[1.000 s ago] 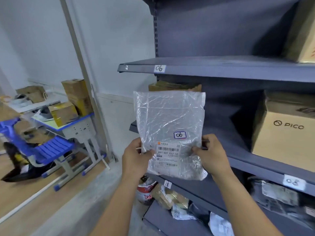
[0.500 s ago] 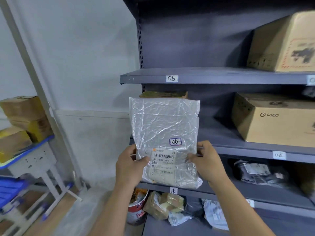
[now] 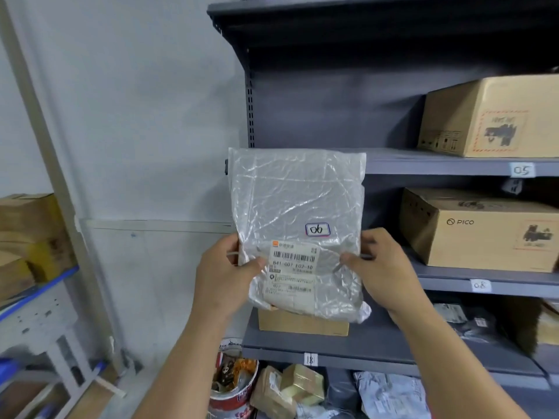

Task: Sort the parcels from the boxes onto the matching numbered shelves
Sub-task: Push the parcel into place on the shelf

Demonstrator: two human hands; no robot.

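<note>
Both left hand (image 3: 223,276) and right hand (image 3: 384,267), fingers clamped on it, are raising the crinkled clear-plastic parcel (image 3: 296,201) marked 06 level with its grey metal shelf (image 3: 423,166).

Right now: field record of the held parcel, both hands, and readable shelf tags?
parcel: clear plastic bag, held upright
sticker: reads 06
left hand: grips the parcel's left edge
right hand: grips the parcel's right edge
shelf tags: tag 05, tag 08, tag 18

A red-and-white tin (image 3: 231,402) — white desk (image 3: 45,322) further left.
</note>
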